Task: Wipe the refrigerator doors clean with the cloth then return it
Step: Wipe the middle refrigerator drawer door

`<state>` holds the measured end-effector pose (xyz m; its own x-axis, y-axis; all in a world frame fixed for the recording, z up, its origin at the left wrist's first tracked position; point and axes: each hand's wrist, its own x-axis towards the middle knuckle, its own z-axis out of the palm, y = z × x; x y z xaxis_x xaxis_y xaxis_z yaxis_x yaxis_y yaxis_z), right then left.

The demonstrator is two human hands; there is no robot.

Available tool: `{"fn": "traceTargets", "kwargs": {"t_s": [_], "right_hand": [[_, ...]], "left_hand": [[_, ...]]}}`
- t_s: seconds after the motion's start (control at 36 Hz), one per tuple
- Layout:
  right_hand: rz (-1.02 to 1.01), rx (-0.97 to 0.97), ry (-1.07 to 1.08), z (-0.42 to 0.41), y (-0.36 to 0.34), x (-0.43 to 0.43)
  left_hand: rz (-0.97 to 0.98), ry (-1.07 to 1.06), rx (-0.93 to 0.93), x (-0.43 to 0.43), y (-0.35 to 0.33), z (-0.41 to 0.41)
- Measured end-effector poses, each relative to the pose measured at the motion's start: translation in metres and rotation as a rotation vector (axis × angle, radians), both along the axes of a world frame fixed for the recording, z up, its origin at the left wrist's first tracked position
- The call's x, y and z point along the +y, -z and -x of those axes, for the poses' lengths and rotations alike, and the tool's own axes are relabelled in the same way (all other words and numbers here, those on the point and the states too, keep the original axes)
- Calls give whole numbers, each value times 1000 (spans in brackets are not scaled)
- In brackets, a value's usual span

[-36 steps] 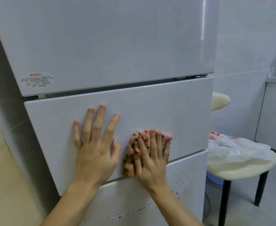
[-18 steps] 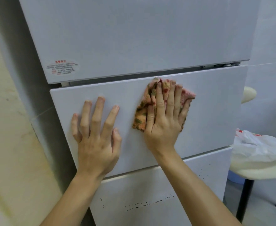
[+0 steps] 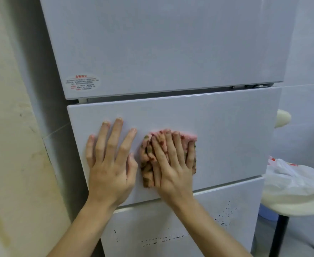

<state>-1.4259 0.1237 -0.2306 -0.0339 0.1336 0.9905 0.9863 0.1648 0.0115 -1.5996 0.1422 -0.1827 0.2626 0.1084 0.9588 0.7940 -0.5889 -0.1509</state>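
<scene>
Down and leftward the right hand has slid with the cloth over the last half second, from the top edge of the middle door to just beside the left hand. Head view: the right fingers lie straight and close together, pressing the cloth flat against that door. The left hand rests flat on the same door, fingers spread wide. Both forearms rise from below.

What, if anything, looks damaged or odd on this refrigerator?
The bottom door has black specks: a broken row low down and a scatter toward its right edge. They may be dirt or chipped paint; I cannot tell. The middle door, where the cloth lies, looks clean.
</scene>
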Motion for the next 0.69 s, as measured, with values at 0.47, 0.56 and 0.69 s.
{"fn": "traceTargets", "kwargs": {"t_s": [0.47, 0.56, 0.69], "right_hand": [[28, -74, -1, 27, 61, 4], [72, -90, -11, 24, 70, 2], [54, -128, -34, 21, 22, 1]], "left_hand": [[41, 0, -69, -3, 7, 18], [39, -16, -48, -2, 10, 26], [44, -12, -46, 0, 11, 29]]}}
